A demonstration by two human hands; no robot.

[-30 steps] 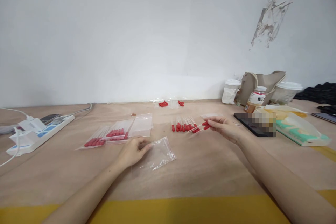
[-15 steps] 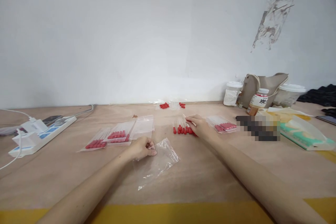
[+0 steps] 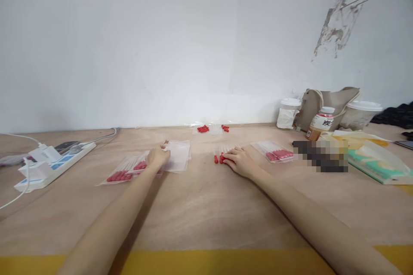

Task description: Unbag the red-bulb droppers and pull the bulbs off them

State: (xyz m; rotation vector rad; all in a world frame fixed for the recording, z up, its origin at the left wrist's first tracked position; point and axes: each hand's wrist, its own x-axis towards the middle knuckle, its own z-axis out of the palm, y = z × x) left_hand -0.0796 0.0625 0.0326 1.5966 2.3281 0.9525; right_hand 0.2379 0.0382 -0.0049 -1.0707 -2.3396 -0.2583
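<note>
My left hand (image 3: 158, 156) has its fingers curled at the left edge of the clear plastic bags (image 3: 179, 154); what it pinches, if anything, is hidden. Beneath and beside it lie filled bags (image 3: 119, 175) of thin pale sticks with red bulb ends. My right hand (image 3: 240, 162) rests with fingers stretched over a loose row of the same red-ended sticks (image 3: 216, 159), covering most of them. To its right lies another filled bag (image 3: 279, 154).
More red-ended pieces (image 3: 203, 129) lie on plastic by the wall. At left is a power strip (image 3: 61, 167) with cables and a phone. A drink bottle (image 3: 321, 123), lidded cups (image 3: 288, 114), a grey bag (image 3: 309, 109) and a green tissue pack (image 3: 377, 165) stand at right.
My left hand has moved away and to the left, onto the bags; the clear bag it held over the middle no longer shows there. My right hand has gone from pinching to lying over the sticks.
</note>
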